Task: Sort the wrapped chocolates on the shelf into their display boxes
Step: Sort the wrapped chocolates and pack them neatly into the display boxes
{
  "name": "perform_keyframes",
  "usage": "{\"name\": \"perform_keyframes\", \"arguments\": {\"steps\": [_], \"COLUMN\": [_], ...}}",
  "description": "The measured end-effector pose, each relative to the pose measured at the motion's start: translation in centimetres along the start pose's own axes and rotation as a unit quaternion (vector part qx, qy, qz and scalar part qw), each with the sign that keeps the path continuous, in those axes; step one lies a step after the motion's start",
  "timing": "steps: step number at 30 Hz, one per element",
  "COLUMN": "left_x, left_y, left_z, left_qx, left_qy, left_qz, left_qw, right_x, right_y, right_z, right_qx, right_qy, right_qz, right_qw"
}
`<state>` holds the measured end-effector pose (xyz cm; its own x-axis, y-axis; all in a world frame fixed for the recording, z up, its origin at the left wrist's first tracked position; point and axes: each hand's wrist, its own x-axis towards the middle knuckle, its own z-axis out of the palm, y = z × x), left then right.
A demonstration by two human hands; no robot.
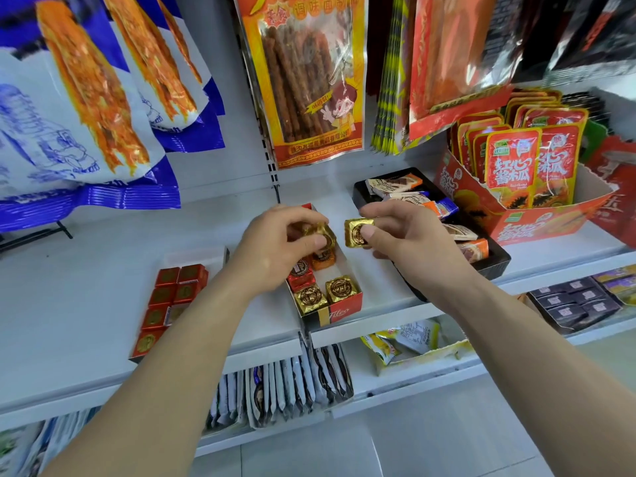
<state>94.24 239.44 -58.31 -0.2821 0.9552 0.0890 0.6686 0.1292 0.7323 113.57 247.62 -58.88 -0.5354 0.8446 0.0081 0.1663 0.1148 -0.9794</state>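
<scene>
left hand point(275, 246) pinching gold chocolate point(321, 233) over red display box point(344, 304) | right hand point(406, 232) pinching second gold chocolate point(358, 232) alongside

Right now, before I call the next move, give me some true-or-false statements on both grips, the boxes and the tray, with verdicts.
1. The left hand pinches a gold chocolate. True.
2. The right hand is empty. False: it pinches a second gold chocolate.
3. The left box holds only gold pieces. False: the ones in view are red chocolates.
4. The Tileo box holds a red piece next to gold pieces. True.
5. The black tray holds wrapped bars. True.
</scene>
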Motion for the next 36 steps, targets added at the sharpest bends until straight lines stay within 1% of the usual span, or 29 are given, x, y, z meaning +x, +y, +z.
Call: {"name": "perform_keyframes", "arguments": {"steps": [3, 8, 10, 15, 22, 24, 26, 31, 36], "left_x": [-0.3, -0.7, -0.9, -1.6, -2.1, -2.1, -2.0, -1.9, -1.9], "left_y": [0.0, 0.3, 0.3, 0.2, 0.2, 0.3, 0.5, 0.8, 0.7], "left_z": [-0.4, -0.7, -0.9, -1.5, -1.5, -1.2, -0.8, 0.0, 0.4], "left_qx": [-0.077, -0.126, -0.162, -0.160, -0.187, -0.186, -0.174, -0.097, -0.034], "left_qy": [0.016, 0.040, 0.030, 0.004, -0.040, -0.043, -0.030, 0.022, 0.034], "left_qz": [-0.030, -0.038, -0.034, -0.014, -0.027, -0.030, -0.028, 0.000, 0.035], "left_qw": [0.996, 0.990, 0.986, 0.987, 0.981, 0.981, 0.984, 0.995, 0.998], "right_x": [0.0, -0.1, 0.0, 0.3, 0.2, 0.2, 0.2, 0.3, 0.4], "right_y": [-0.3, -0.7, -0.6, -0.5, -0.7, -0.7, -0.7, -0.7, -0.8], "right_z": [0.5, 1.2, 1.4, 1.9, 2.4, 2.5, 2.6, 2.8, 2.9], "right_qx": [0.004, -0.021, -0.023, -0.008, 0.003, 0.013, 0.014, 0.011, -0.025], "right_qy": [-0.018, -0.021, -0.020, -0.026, -0.021, -0.015, -0.011, -0.001, 0.005], "right_qz": [-0.019, -0.040, -0.034, -0.019, -0.028, -0.027, -0.021, -0.012, -0.019], "right_qw": [1.000, 0.999, 0.999, 0.999, 0.999, 0.999, 1.000, 1.000, 0.999]}}
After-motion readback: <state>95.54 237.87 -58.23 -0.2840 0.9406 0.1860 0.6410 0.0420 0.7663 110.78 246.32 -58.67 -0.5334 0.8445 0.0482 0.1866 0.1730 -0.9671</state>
